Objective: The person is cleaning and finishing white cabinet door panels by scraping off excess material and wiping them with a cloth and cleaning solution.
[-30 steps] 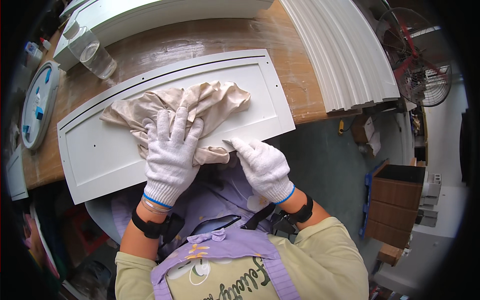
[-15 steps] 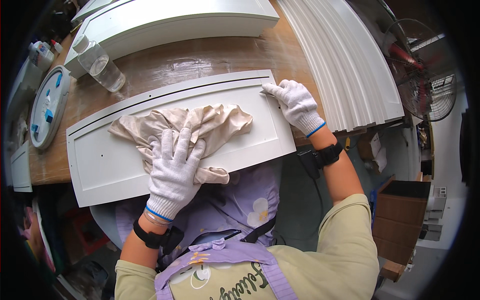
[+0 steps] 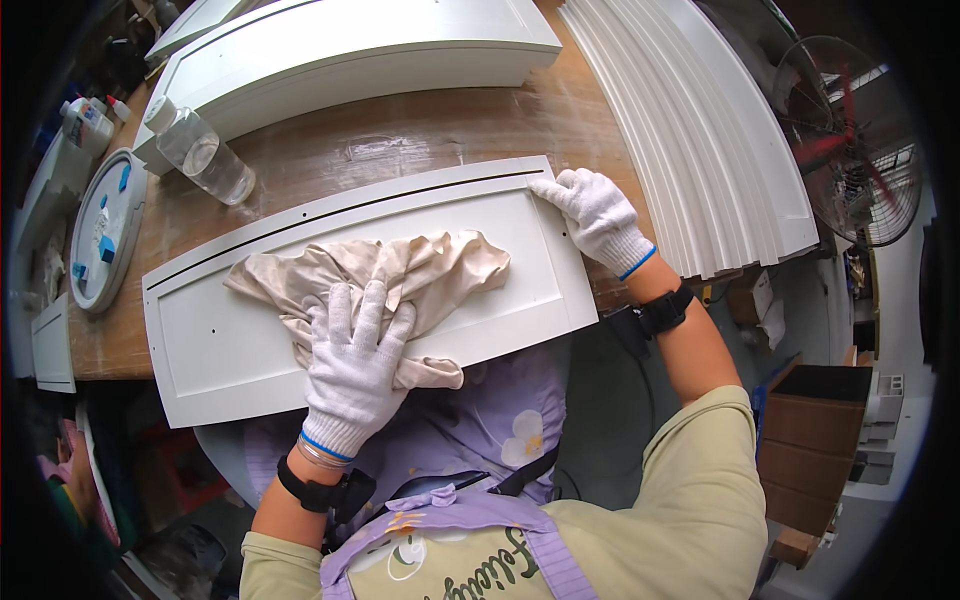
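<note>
A white framed panel with a dark groove along its far edge lies at the table's near edge. Over its middle is a crumpled beige cloth. My left hand, in a white knit glove, rests flat on the cloth with its fingers spread. At the panel's far right corner, my gloved right hand is closed in a pinch, its fingertips by the end of the groove. Whatever it pinches is hidden by the fingers.
A clear bottle stands beyond the panel, before stacked white panels. At left lies a white lid with blue pieces on it. Long white strips are at right, near a fan. Brown boxes stand lower right.
The whole view has shifted slightly. My right fingertips have moved a little along the panel's corner, and a small grey pointed piece seen at them before is now hidden. My left hand stays on the cloth.
</note>
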The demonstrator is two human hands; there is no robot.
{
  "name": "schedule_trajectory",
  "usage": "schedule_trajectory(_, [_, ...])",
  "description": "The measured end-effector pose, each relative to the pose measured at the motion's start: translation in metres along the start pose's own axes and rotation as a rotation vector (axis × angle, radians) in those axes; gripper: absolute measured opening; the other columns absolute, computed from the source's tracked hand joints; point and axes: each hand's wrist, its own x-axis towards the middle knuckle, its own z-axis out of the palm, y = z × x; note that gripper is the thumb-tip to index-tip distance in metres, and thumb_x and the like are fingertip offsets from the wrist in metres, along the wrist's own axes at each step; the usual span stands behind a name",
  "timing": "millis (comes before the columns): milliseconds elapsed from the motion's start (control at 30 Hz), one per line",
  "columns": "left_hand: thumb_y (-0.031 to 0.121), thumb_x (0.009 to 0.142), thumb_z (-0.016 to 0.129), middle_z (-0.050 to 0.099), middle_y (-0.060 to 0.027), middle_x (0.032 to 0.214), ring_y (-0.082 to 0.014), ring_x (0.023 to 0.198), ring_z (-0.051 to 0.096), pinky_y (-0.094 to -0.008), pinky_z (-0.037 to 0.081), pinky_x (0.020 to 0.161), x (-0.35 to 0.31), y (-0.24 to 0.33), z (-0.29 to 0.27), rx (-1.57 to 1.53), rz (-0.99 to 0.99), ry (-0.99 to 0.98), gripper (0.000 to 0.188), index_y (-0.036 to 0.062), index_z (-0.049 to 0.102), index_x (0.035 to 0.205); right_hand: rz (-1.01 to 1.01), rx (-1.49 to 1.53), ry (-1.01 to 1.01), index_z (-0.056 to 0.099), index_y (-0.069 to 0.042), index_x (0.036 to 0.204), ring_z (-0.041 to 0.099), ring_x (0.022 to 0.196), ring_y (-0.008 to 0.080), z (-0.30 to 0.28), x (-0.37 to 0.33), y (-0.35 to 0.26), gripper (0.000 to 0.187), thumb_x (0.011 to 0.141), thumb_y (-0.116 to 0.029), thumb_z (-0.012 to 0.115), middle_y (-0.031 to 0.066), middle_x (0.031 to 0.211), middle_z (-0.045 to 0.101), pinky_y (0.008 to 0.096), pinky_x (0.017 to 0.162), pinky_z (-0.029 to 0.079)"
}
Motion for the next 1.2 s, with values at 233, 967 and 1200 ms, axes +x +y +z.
schedule_trajectory(233, [0.035,0.07,0.073,0.04,-0.0167,0.142,-0.0469,0.129,0.036,-0.0638,0.031,0.102,-0.002,-0.001,-0.002,0.049,0.01,-0.002,0.065,0.0152,0.056,0.129,-0.01,0.113,-0.125,0.067,-0.018,0.11,0.058,0.08,0.0267,-0.015,-0.006,-0.006,0.036,0.078,-0.004,0.056,0.0071,0.085,0.061,0.0367,0.073,0.051])
schedule_trajectory(967, [0.026,0.062,0.077,0.037,-0.0164,0.144,-0.0456,0.132,0.032,-0.0627,0.029,0.105,-0.004,-0.001,0.0,0.011,0.003,0.032,0.067,0.0124,0.057,0.125,-0.18,0.145,-0.071,0.069,-0.02,0.107,0.054,0.07,0.0235,-0.021,-0.063,-0.025,0.036,0.077,-0.005,0.057,0.0039,0.077,0.057,0.0341,0.065,0.049])
schedule_trajectory(1200, [0.024,0.06,0.079,0.037,-0.0157,0.144,-0.0462,0.13,0.034,-0.0623,0.028,0.106,-0.001,0.0,-0.002,-0.018,0.014,0.034,0.073,0.0128,0.054,0.127,0.005,0.027,-0.002,0.067,-0.019,0.109,0.056,0.076,0.0259,-0.015,-0.05,-0.03,0.034,0.08,-0.007,0.054,0.0066,0.082,0.058,0.0362,0.066,0.049])
